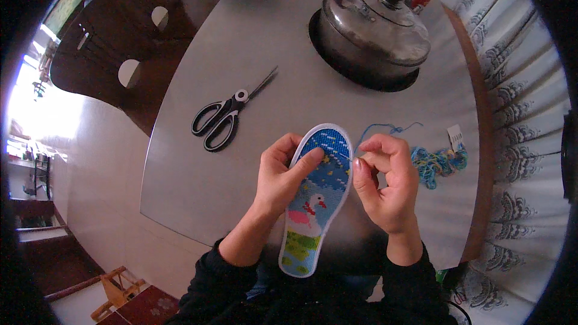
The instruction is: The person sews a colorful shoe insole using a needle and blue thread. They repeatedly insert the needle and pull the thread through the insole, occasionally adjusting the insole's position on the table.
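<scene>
My left hand (282,174) grips a cross-stitched shoe insole (311,207) with a white edge, its thumb lying across the blue toe part. On the insole are a white swan, yellow stars and a green patch near the heel. At the insole's right edge, my right hand (388,176) pinches a thin needle (346,157) between thumb and finger. The needle's far end rests against the stitched surface; whether it pierces the fabric is too small to tell. A blue thread (379,125) trails from beside the right fingers onto the table.
Black-and-white scissors (226,117) lie on the grey table (194,198) to the left. A multicoloured thread bundle (435,164) with a white tag (456,136) lies right of my right hand. A metal kettle (379,27) stands at the back, and patterned curtains (510,144) hang along the right.
</scene>
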Demonstrator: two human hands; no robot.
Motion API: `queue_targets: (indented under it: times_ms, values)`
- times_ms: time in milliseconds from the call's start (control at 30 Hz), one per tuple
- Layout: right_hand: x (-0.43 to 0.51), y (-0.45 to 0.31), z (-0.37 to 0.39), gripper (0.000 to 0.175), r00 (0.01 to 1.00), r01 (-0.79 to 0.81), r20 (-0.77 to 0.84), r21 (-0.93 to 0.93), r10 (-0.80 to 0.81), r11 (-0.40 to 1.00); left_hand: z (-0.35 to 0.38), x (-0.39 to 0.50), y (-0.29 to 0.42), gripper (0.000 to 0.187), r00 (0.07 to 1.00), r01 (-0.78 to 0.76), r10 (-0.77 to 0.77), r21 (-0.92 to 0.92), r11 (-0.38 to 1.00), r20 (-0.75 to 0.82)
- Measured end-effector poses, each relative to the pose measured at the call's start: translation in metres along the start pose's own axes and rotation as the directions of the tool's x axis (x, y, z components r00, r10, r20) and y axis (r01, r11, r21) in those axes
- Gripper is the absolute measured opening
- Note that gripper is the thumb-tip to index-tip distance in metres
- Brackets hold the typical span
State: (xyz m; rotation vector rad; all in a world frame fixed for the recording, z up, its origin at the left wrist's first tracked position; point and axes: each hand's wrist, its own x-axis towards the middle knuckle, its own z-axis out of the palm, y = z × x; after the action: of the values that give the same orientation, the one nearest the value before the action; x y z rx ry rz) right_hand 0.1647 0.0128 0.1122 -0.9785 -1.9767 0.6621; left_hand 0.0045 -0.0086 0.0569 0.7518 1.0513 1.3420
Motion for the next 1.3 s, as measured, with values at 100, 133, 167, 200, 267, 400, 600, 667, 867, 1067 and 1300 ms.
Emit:
queue_targets:
  times_ms: [100, 133, 167, 200, 267, 400, 600, 667, 867, 1067, 1300]
  values:
    - [0.000, 0.000, 0.002, 0.022, 1.000, -0.020, -0.010, 0.007, 0.020, 1.000, -0.001, 0.000, -0.001, 0.023, 0.999, -0.034, 0.034, 0.022, 0.999, 0.002]
    - [0.000, 0.000, 0.003, 0.021, 1.000, -0.021, -0.013, 0.008, 0.021, 1.000, -0.001, 0.000, -0.001, 0.023, 0.999, -0.037, 0.037, 0.021, 0.999, 0.008]
    - [0.000, 0.000, 0.003, 0.020, 1.000, -0.020, -0.015, 0.012, 0.020, 1.000, -0.001, 0.001, -0.001, 0.023, 0.999, -0.041, 0.040, 0.021, 0.999, 0.013]
    - [0.000, 0.000, 0.003, 0.020, 1.000, -0.013, -0.008, -0.001, 0.013, 1.000, -0.001, 0.001, -0.001, 0.023, 0.999, -0.044, 0.044, 0.020, 0.999, 0.019]
    - [0.000, -0.001, 0.003, 0.018, 1.000, 0.005, 0.006, -0.019, -0.005, 1.000, -0.002, 0.000, -0.001, 0.023, 0.999, -0.033, 0.032, 0.031, 0.999, 0.020]
    - [-0.001, -0.002, 0.003, 0.020, 0.999, -0.029, 0.037, -0.031, 0.030, 0.999, -0.001, 0.001, -0.002, 0.023, 0.999, -0.037, 0.036, 0.010, 0.999, 0.026]
    - [-0.001, 0.002, 0.008, 0.022, 0.998, -0.045, 0.046, -0.078, 0.049, 0.996, 0.002, 0.000, -0.004, 0.022, 0.987, -0.157, 0.159, 0.215, 0.964, 0.006]
    - [-0.002, 0.005, 0.012, 0.022, 0.997, -0.043, 0.053, -0.128, 0.051, 0.991, 0.003, 0.001, -0.006, 0.021, 0.984, -0.167, 0.176, 0.278, 0.946, -0.006]
    - [-0.002, 0.018, 0.020, 0.022, 0.990, -0.056, 0.115, -0.197, 0.080, 0.979, 0.004, 0.002, -0.012, 0.020, 0.976, -0.166, 0.212, 0.442, 0.882, -0.057]
    - [0.000, 0.018, 0.023, 0.020, 0.995, -0.093, 0.015, -0.104, 0.095, 0.990, 0.003, 0.003, -0.010, 0.018, 0.974, -0.171, 0.215, 0.379, 0.909, -0.076]
    - [0.002, 0.014, 0.017, 0.017, 0.995, -0.003, -0.103, -0.093, -0.007, 0.996, 0.000, 0.004, -0.011, 0.018, 0.982, -0.127, 0.157, 0.238, 0.963, -0.108]
